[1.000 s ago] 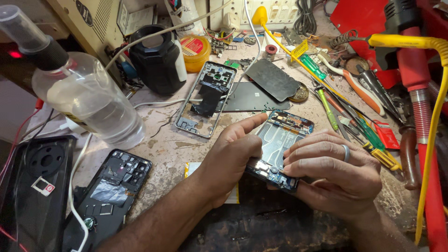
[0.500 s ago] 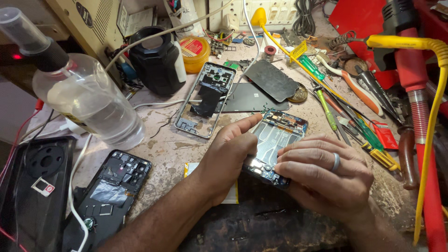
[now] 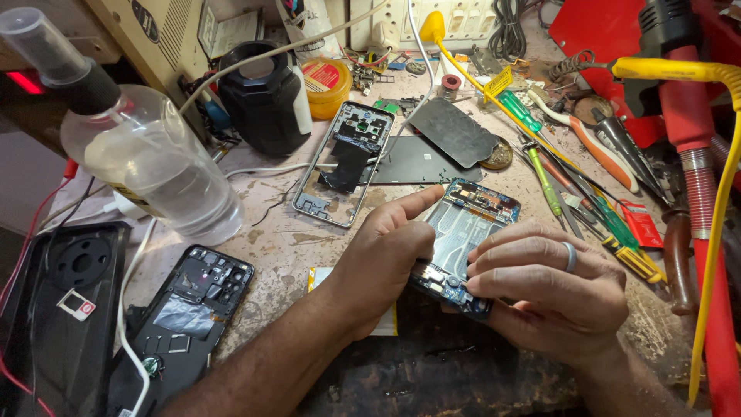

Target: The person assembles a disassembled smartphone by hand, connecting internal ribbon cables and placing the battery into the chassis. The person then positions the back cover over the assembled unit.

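Note:
An opened phone (image 3: 468,228) with its back off, blue circuit boards and a silvery battery showing, lies tilted over the worn bench. My left hand (image 3: 390,255) grips its left edge, index finger stretched along the top of that side. My right hand (image 3: 544,289), a grey ring on one finger, holds the lower right corner, with fingertips pressing on the small parts at the phone's bottom end. A yellow-edged flat piece (image 3: 318,276) lies partly under my left wrist.
A bare phone frame (image 3: 343,162) and dark back panels (image 3: 451,131) lie behind. A clear plastic bottle (image 3: 147,166) stands at left, above another opened black phone (image 3: 189,309). Screwdrivers and pliers (image 3: 587,170) crowd the right, beside a red tool (image 3: 695,154) and yellow cable (image 3: 718,232).
Both hands have shifted slightly on the phone; my right fingers have moved down onto its bottom end. The phone stays at about the same spot.

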